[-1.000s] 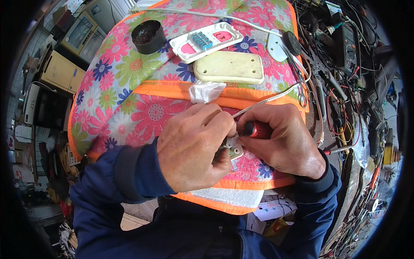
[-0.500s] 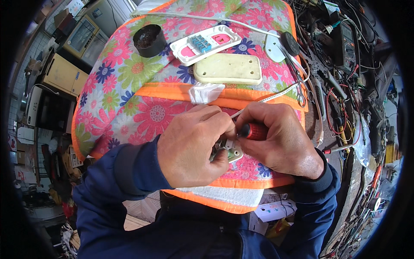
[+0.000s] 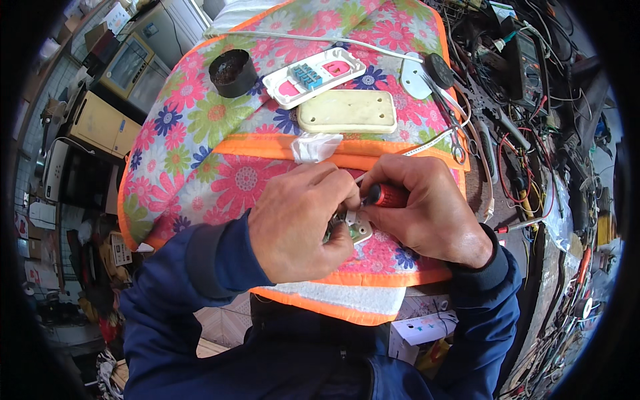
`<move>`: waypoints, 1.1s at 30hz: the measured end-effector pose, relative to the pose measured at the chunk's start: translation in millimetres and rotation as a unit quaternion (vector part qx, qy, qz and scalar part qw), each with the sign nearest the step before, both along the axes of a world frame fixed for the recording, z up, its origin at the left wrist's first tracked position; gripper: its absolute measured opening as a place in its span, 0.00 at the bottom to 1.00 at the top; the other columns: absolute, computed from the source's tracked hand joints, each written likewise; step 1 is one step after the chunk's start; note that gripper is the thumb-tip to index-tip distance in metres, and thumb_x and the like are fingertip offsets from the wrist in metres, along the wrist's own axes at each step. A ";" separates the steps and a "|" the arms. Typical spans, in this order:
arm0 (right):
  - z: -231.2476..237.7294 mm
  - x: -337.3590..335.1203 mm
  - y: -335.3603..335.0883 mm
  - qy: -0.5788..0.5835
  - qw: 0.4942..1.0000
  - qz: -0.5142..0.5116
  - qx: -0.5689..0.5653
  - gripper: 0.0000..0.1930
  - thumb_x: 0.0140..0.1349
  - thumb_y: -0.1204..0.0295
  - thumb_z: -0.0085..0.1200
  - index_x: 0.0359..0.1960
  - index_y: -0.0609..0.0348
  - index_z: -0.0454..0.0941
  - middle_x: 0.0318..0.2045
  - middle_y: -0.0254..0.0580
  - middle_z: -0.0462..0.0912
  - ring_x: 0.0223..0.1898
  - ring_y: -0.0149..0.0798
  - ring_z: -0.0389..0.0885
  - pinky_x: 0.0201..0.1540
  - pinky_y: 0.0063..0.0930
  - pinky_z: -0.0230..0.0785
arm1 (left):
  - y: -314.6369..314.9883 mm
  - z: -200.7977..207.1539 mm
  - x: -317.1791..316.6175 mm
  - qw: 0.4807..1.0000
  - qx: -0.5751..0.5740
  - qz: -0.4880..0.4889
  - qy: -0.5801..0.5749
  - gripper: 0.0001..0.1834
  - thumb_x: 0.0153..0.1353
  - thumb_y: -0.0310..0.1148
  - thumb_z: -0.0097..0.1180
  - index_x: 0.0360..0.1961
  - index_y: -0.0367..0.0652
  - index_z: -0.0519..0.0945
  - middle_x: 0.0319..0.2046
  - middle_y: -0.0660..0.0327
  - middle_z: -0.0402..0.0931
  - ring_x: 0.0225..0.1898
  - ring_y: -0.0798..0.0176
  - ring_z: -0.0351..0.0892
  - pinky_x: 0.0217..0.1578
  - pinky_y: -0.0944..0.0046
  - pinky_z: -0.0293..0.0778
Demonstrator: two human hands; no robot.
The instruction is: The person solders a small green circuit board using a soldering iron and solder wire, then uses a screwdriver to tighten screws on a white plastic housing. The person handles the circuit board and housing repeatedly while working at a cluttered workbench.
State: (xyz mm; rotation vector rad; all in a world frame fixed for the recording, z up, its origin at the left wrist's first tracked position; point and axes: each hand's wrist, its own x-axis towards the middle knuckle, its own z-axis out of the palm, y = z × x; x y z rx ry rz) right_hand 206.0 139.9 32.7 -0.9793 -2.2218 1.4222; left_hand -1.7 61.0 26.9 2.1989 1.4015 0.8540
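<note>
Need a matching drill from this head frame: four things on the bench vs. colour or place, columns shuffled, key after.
Things:
1. screwdriver handle
2. tape roll
3. cream cover plate
4. small white part

Colour or place:
A. black, far left on the floral cloth
B. pinched under the left hand
C. red, gripped in the right hand
D. flat on the cloth, beyond both hands

Pairs: 1-C, 2-A, 3-D, 4-B

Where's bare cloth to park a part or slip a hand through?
Free: floral cloth left of the left hand, below the black round cup; also a small strip between the cream plate and the hands, beside the white wad. Crowded: right edge, with scissors, cables and tools. The right hand holds a red-handled screwdriver.
</note>
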 end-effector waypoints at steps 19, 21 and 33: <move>-1.9 2.6 5.2 0.048 0.994 0.036 0.090 0.09 0.54 0.80 0.68 0.36 0.67 0.83 0.27 0.54 0.84 0.31 0.47 0.85 0.34 0.38 0.75 | -1.1 7.9 3.3 0.999 -0.041 0.001 0.026 0.15 0.48 0.19 0.62 0.39 0.36 0.77 0.35 0.51 0.78 0.36 0.45 0.83 0.37 0.50 0.78; 3.1 2.9 5.9 0.030 0.997 0.030 0.067 0.08 0.54 0.80 0.68 0.35 0.69 0.83 0.27 0.59 0.84 0.32 0.55 0.88 0.34 0.42 0.76 | -2.1 8.6 4.2 0.998 -0.047 0.003 0.028 0.15 0.48 0.19 0.62 0.39 0.37 0.77 0.35 0.51 0.79 0.37 0.45 0.83 0.38 0.50 0.79; -14.8 1.9 10.1 0.101 0.983 0.026 0.153 0.10 0.54 0.79 0.70 0.35 0.67 0.82 0.24 0.49 0.81 0.27 0.36 0.80 0.32 0.34 0.73 | 2.3 4.4 2.9 1.000 -0.019 0.005 0.022 0.15 0.45 0.19 0.65 0.38 0.38 0.80 0.28 0.60 0.74 0.24 0.66 0.66 0.29 0.64 0.68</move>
